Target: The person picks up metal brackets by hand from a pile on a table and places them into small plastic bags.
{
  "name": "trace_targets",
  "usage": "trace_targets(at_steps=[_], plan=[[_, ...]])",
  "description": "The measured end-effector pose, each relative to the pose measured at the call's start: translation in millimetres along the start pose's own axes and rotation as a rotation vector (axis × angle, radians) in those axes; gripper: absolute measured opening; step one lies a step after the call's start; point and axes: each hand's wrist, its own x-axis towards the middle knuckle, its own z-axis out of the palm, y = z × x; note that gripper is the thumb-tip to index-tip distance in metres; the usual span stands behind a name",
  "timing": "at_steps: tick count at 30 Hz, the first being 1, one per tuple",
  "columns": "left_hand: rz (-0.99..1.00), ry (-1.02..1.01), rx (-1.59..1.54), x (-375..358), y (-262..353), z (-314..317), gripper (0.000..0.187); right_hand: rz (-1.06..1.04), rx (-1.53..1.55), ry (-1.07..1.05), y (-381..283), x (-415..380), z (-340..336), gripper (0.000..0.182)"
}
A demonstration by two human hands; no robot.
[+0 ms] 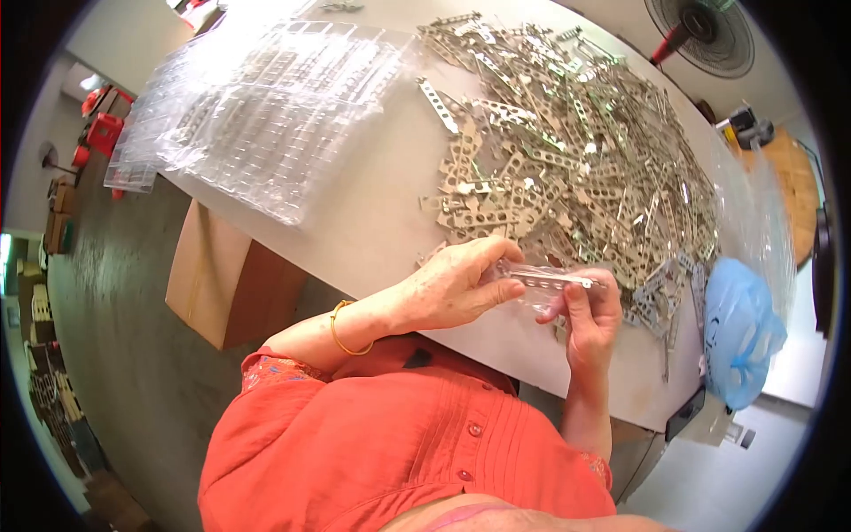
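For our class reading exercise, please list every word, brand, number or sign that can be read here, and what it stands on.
No text can be read with certainty.
Blue plastic bag: pale printed marks, too blurred to read.
Clear plastic packet: no lettering discernible.
Metal pieces: no legible markings.
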Motion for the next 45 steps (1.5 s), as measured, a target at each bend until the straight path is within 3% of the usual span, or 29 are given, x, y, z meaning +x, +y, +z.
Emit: trace_targets(at_steps=[1, 4, 5, 9, 15, 19, 22, 26, 28, 32, 37, 42, 45], plan=[[0.003, -0.004, 0.009, 0, -6, -4, 0.043, -0.010, 0.004, -0.019, 0, 0, -3, 0.010], [-0.084, 0.080, -0.037, -2, -22, -6, 0.049, -0.030, 0.040, 0.083, 1, 2, -10, 0.011], [-0.174, 0.009, -0.058, -2, -17, -13, 0.049, -0.025, 0.042, 0.100, 3, 2, -12, 0.012], [-0.308, 0.155, -0.310, 0, -26, -10, 0.035, -0.040, 0.041, 0.151, 6, 2, -9, 0.011], [-0.167, 0.200, -0.548, -1, -18, -12, 0.022, -0.009, 0.048, 0.136, 10, 5, -6, 0.011], [-0.099, 0.300, -0.464, -1, -16, -13, 0.017, 0.049, 0.016, 0.076, 11, 5, -4, 0.013], [-0.130, 0.234, -0.559, -3, -17, -17, 0.020, 0.059, 0.021, 0.060, 11, 7, -2, 0.012], [0.006, 0.195, -0.451, -4, -23, -14, 0.020, 0.078, 0.123, 0.072, 12, 8, -3, 0.010], [0.087, 0.171, -0.140, -4, -24, -14, 0.027, 0.072, 0.175, 0.094, 14, 8, -3, 0.009], [0.183, 0.213, -0.053, -2, -33, -5, 0.032, 0.087, 0.289, 0.095, 17, 9, -9, 0.006], [0.117, 0.171, -0.107, 0, -28, -5, 0.020, 0.082, 0.255, 0.108, 17, 9, -3, 0.005], [0.221, 0.055, -0.015, -1, -20, -9, 0.001, 0.060, 0.307, 0.205, 20, 10, -9, 0.003], [0.196, 0.096, 0.013, -1, -22, -19, 0.003, 0.077, 0.286, 0.177, 20, 9, -12, 0.004]])
